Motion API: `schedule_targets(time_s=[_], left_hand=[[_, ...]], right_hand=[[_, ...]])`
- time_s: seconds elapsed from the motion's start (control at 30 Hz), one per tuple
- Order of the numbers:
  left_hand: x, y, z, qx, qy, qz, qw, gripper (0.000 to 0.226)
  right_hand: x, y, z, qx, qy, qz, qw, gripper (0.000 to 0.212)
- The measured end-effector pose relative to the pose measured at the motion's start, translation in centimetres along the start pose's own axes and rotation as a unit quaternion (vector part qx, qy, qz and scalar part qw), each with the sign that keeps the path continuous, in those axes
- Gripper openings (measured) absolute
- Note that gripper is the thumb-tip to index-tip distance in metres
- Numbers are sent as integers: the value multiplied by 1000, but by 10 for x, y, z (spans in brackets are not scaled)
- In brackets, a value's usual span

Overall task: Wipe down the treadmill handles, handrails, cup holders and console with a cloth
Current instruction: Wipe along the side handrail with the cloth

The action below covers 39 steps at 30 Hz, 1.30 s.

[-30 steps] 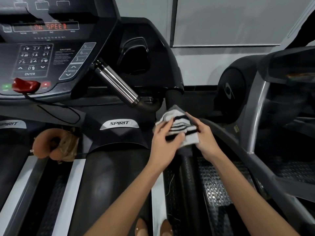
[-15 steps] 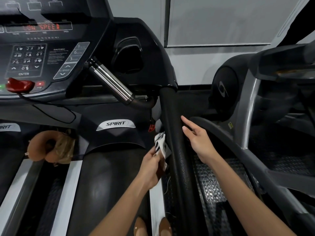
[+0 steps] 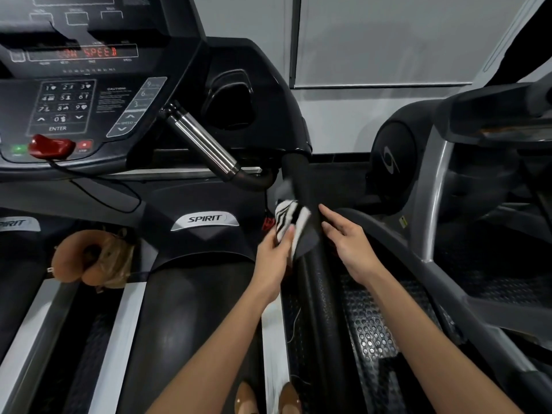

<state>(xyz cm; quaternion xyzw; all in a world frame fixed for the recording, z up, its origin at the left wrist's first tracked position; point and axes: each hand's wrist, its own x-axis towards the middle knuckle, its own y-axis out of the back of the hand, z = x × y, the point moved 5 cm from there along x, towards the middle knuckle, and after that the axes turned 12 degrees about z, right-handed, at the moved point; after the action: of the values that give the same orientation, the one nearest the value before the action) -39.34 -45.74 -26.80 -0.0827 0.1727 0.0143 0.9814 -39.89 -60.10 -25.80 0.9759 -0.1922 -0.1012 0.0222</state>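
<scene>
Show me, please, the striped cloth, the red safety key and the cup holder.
striped cloth (image 3: 287,215): head view, on the stripes of its upper part.
red safety key (image 3: 51,147): head view, middle of its red body.
cup holder (image 3: 228,103): head view, inside its dark hollow.

Grey wall (image 3: 248,19) w/ pale framed panel (image 3: 388,40), dark baseboard (image 3: 337,158) below. Studded black flooring (image 3: 373,333) at right. 2nd machine (image 3: 478,144), grey frame, far right. Soft even light.

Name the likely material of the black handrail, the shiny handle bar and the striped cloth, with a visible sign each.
Handrail: probably foam or rubber, matt; dimpled texture. Handle bar: polished metal; bright highlights. Cloth: soft fabric, black-striped white; crumpled folds.
</scene>
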Motion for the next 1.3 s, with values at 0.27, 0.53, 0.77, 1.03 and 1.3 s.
schedule_targets(time_s=[0.27, 0.53, 0.77, 1.03, 1.3], left_hand=[[-21, 16, 4, 76, -36, -15, 996, 26], [-26, 4, 48, 156, -142, -83, 974, 57], [-11, 17, 31, 188, -150, -87, 967, 71], [18, 8, 38, 185, -152, -38, 970, 62], [71, -23, 88, 278, -203, 30, 939, 47]], right_hand=[[2, 9, -3, 94, -42, 19, 994, 29], [-11, 17, -39, -21, 98, 22, 995, 23], [-27, -2, -27, -221, 164, -144, 950, 63], [6, -10, -36, -195, 185, -110, 957, 50], [71, -31, -66, -242, 232, -5, 942, 39]])
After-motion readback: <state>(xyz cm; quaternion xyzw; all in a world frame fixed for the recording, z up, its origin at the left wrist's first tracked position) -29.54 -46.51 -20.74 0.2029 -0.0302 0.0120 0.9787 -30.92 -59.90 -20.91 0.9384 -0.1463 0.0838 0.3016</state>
